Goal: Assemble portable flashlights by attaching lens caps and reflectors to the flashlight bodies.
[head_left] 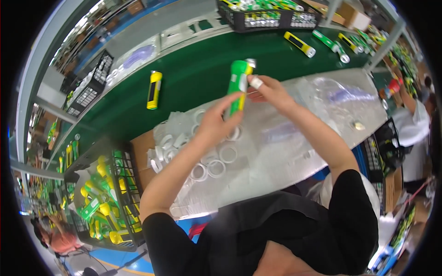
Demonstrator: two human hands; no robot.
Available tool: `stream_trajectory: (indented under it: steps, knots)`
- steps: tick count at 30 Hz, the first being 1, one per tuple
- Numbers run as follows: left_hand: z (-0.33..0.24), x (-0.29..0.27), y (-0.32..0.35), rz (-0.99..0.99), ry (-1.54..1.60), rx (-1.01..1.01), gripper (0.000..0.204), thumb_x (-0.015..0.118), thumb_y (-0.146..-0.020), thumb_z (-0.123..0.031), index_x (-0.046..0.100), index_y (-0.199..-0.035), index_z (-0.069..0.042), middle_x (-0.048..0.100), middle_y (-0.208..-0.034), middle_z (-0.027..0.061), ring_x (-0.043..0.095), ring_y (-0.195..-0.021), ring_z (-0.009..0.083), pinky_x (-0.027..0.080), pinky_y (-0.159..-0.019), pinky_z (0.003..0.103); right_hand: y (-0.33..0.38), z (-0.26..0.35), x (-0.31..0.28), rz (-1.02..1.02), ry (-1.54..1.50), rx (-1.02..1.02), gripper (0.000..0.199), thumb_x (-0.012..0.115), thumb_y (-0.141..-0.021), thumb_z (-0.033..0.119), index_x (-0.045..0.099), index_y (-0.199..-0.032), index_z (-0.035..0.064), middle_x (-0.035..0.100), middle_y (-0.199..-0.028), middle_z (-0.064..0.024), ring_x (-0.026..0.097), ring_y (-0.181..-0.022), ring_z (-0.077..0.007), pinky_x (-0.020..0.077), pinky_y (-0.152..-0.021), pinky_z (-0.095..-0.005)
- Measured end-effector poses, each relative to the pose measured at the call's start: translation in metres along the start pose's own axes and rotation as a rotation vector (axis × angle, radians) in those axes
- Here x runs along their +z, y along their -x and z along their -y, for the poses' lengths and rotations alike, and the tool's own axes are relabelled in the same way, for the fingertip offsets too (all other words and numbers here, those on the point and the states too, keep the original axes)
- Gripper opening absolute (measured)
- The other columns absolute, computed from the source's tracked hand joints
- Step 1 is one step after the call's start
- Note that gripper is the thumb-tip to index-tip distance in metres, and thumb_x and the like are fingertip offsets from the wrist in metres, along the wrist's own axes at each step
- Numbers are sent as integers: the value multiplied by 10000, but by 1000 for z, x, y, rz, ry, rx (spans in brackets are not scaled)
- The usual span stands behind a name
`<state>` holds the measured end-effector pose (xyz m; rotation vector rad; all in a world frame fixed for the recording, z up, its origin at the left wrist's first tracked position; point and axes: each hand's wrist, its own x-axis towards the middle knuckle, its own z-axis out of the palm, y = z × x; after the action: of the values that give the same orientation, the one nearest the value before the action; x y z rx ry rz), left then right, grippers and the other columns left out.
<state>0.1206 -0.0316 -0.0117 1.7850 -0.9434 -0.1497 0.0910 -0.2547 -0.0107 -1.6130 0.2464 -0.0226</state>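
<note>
Work in hand: a green flashlight (pixel 239 85) is held upright above the surface (pixel 294 138), over the far edge of the clear plastic sheeting.
Left hand (pixel 215 123): closed around the lower body of the green flashlight, thumb up along its side.
Right hand (pixel 271 92): fingertips pinched at the silver head end of the flashlight; one finger carries a white wrap. Whether a part sits between the fingertips cannot be told.
Parts supply: white rings (pixel 216 161) lie loose on the sheeting, just below the left hand.
Done, as judged: finished yellow flashlight (pixel 154 89) and others lie on the green conveyor belt (pixel 198 69).
Left, as judged: a black wire basket (pixel 120 202) of flashlight bodies at the left remains well filled.
</note>
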Motion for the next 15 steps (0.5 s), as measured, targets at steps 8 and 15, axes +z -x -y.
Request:
stream_trajectory:
  steps: [8, 15]
  knots:
    - [-48, 40, 60, 117, -91, -117, 550, 673, -911, -175, 445, -1404, -92, 616, -1244, 124, 604, -1144, 184, 519, -783, 310, 149, -10, 18, 8, -620, -2, 560, 644, -909, 406, 490, -1318, 57, 629, -980, -130, 644, -861, -231, 535, -761, -359]
    - [-68, 72, 81, 143, 527, 40, 356, 411, -1051, -253, 599, -1218, -1, 649, -1087, 107, 589, -916, 162, 472, -814, 273, 219, -24, 33, 549, -427, -8, 837, 723, -774, 599, 393, -1330, 66, 593, -875, -113, 610, -685, -208, 475, -636, -306]
